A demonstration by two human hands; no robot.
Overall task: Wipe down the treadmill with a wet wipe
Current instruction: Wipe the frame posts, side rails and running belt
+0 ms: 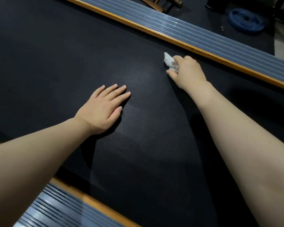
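The treadmill's black textured belt (138, 145) fills most of the view, running diagonally. My right hand (186, 72) grips a crumpled white wet wipe (170, 62) and holds it against the belt close to the far side rail. My left hand (103, 108) lies flat on the belt with straight fingers, palm down, to the left of and nearer than the wipe. Both bare forearms reach in from the bottom of the frame.
A ribbed grey side rail with an orange inner strip (203, 41) borders the belt on the far side. A matching rail (59, 208) runs along the near side. Beyond the far rail, a blue weight plate (247, 20) lies on the dark floor.
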